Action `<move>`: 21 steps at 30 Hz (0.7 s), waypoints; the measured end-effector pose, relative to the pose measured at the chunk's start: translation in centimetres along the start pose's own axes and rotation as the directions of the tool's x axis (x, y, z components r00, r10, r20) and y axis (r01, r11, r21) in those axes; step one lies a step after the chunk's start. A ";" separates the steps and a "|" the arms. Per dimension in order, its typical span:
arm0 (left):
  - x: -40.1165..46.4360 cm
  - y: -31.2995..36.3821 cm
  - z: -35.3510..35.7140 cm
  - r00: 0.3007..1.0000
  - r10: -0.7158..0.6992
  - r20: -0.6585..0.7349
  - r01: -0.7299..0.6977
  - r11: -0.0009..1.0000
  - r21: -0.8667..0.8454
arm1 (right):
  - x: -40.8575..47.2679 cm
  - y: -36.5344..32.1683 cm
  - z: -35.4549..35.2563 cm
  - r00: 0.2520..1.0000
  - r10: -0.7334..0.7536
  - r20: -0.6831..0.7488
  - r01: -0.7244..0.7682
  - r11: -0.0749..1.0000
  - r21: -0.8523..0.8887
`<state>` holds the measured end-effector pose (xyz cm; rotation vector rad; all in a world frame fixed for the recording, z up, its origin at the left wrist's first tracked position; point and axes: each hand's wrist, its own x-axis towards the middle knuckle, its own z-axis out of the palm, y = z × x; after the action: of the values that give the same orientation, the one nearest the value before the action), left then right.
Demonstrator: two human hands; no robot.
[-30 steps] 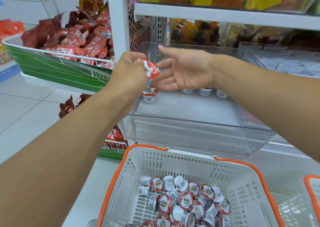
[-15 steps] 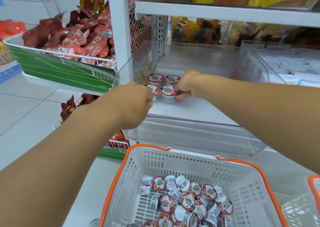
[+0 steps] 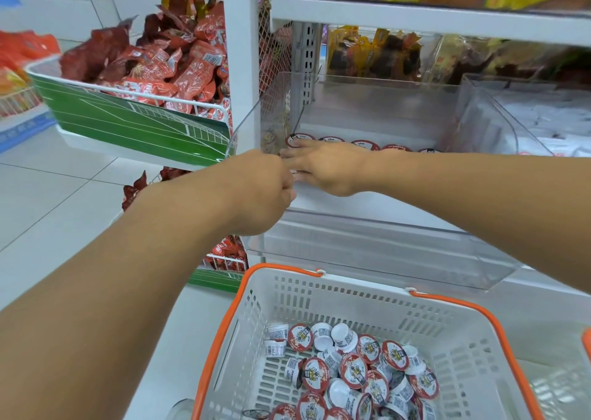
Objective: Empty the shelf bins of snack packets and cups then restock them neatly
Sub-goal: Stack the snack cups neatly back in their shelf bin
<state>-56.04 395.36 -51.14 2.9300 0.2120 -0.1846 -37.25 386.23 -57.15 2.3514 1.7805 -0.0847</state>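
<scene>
Inside the clear shelf bin [image 3: 367, 227], the right hand [image 3: 323, 167], fingers flat, is squaring a row of snack cups [image 3: 364, 144]; the curled left hand [image 3: 259, 189] is hiding whatever it holds; more are waiting in the basket [image 3: 499, 327].

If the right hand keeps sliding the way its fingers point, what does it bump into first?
The right hand points left across the clear bin. It would probably meet the bin's left wall first, or the left hand at that wall; depth is hard to judge. Its fingertips already lie by the leftmost cup.

Clear glossy plastic bin [image 3: 367, 247], matt perforated plastic basket [image 3: 351, 298], shiny foil-lidded cups [image 3: 353, 370]
</scene>
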 end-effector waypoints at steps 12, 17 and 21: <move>-0.1 0.4 0.1 0.993 0.089 -0.078 -0.092 0.995 -0.040 | -2.9 0.3 -0.9 0.982 0.170 0.078 -0.184 0.956 0.230; -2.0 1.7 -0.8 0.898 0.202 -0.391 -0.236 0.971 -0.040 | -11.0 -1.9 -6.7 0.800 0.456 -0.390 -0.258 0.849 0.462; -4.9 3.6 -0.9 0.958 0.126 -0.258 -0.202 0.935 -0.291 | -21.9 -8.2 -5.7 0.782 0.566 -0.261 0.073 0.332 0.940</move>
<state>-60.16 391.43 -48.92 2.6255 0.0233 0.2069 -51.55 368.63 -49.06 3.8643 1.7326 -0.5639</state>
